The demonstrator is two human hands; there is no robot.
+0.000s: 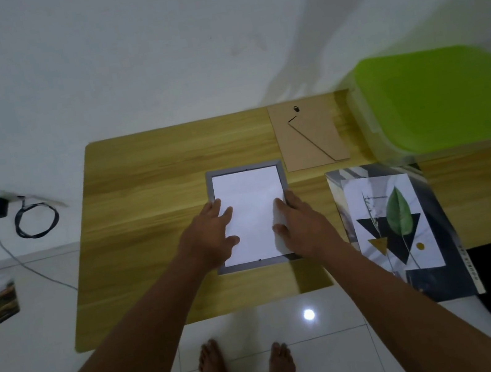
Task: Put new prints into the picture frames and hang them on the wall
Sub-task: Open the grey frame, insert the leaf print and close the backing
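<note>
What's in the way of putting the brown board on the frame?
Only the hands. The left hand and right hand rest on the white sheet lying in the grey frame. Nothing visible lies between the brown board and the frame.

The light wood-grain surface [146, 183] looked smooth and matt — the white tiled floor [332, 363] glossy; the brown fibreboard backing panel [320, 137] dull.

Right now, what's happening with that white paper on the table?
A person's left hand and right hand press a white sheet flat inside a grey frame lying on the wooden table. The brown backing board lies apart, beyond the frame, so the frame is not closed yet. A leaf print lies to the right.
</note>
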